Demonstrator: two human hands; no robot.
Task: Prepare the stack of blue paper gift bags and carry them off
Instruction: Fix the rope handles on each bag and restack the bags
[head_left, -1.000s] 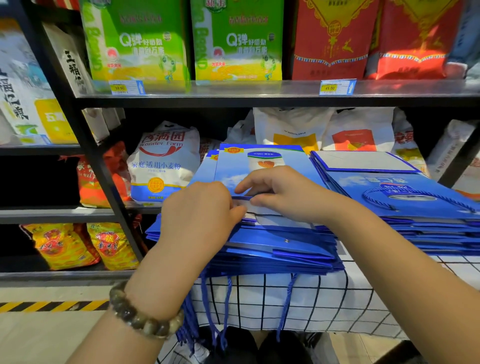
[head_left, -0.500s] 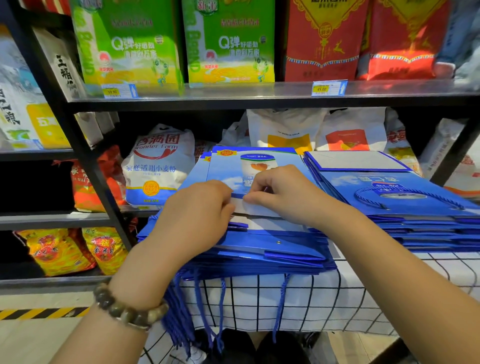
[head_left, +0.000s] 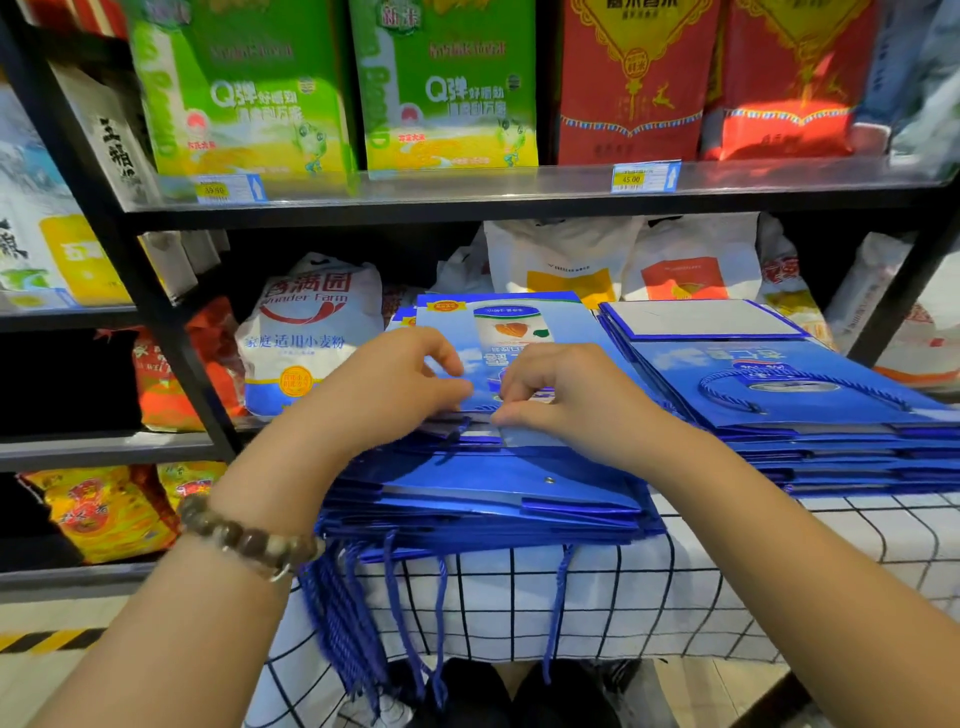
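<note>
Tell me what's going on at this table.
A person's left hand and right hand pinch the near edge of the top bag on a stack of blue gift bags lying flat on a checked cloth. Its cord handles hang over the front. A second stack sits to its right.

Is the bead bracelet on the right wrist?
No, the bead bracelet circles the left wrist, and the right wrist is bare.
</note>
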